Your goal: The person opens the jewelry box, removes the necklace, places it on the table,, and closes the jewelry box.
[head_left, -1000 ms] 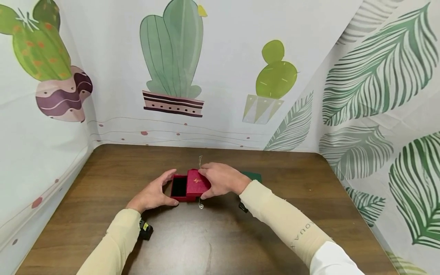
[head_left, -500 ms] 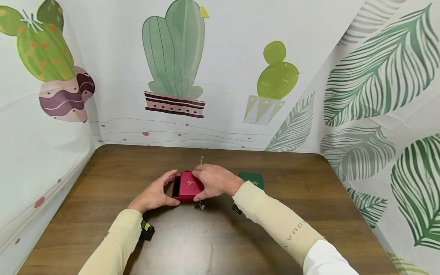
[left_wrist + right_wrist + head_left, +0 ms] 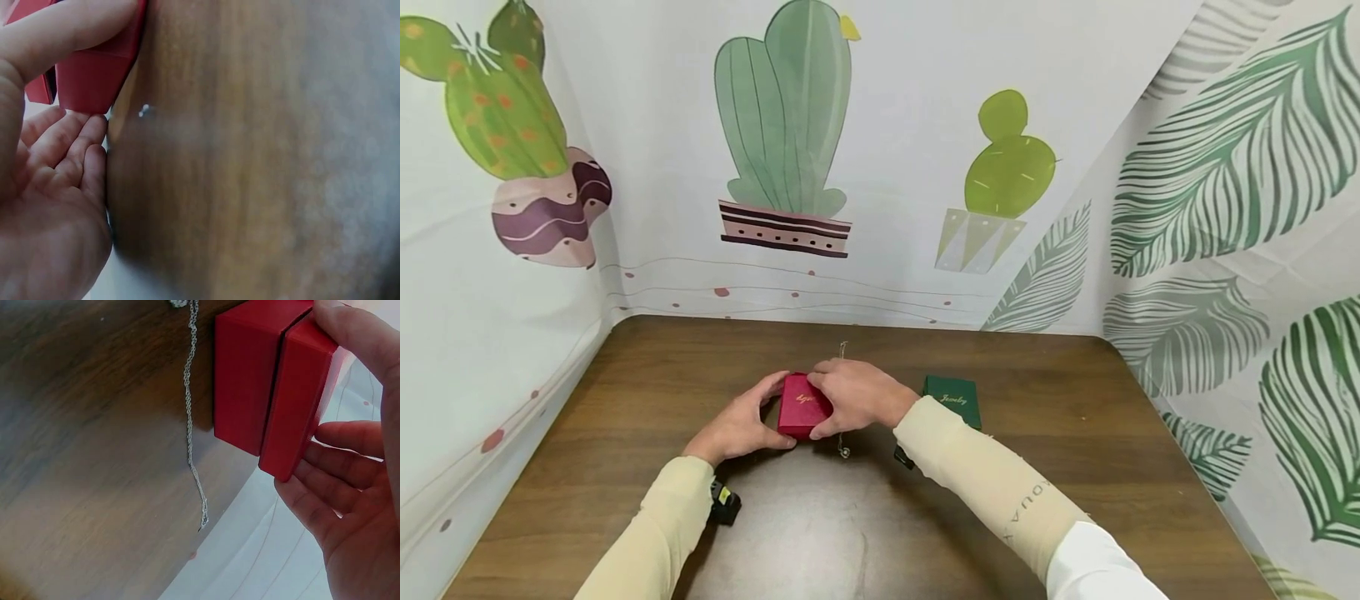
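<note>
A small red jewelry box [image 3: 799,408] with gold lettering sits on the table between both hands. Its lid [image 3: 297,394] lines up over the base [image 3: 247,381], with a thin dark gap between them in the right wrist view. From the left, my left hand [image 3: 737,427] holds the base, thumb on the near side and fingers at the far side. My right hand [image 3: 859,396] grips the lid by its edges. A thin silver chain necklace [image 3: 189,394] lies on the table beside the box, partly hidden under the right hand in the head view.
A green jewelry box [image 3: 955,398] with gold lettering stands right of the right forearm, which partly covers it. The brown wooden table [image 3: 1060,467] meets a white printed cloth backdrop [image 3: 895,167] at its rear and side edges.
My right hand has slid the red lid leftward until it covers the black inside of the base. The left hand stays at the base. More of the green box shows now.
</note>
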